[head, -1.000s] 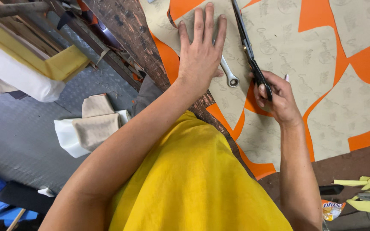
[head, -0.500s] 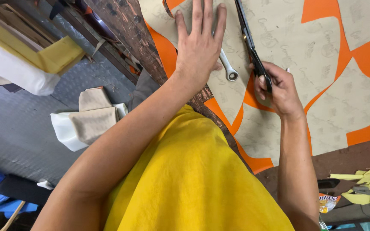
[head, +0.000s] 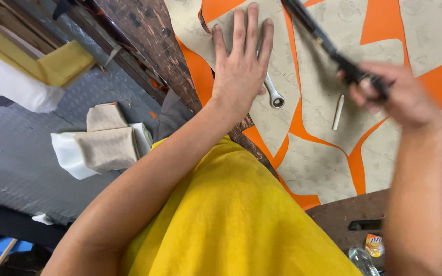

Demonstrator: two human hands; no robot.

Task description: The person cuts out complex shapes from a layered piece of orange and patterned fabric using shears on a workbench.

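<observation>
The left hand (head: 241,66) lies flat, fingers spread, pinning a beige paper pattern piece (head: 313,153) onto the orange fabric sheet (head: 438,79). A silver metal spanner (head: 272,94) rests beside it. The right hand (head: 400,97) grips long black shears (head: 328,43) (blurred), raised; several pieces look laid out, cutting apparently unfinished.

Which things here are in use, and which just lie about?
In use: left hand flat on beige pattern piece; right hand holding black shears; orange material.
Lying about: spanner; chalk stick; folded cloths on floor.
</observation>
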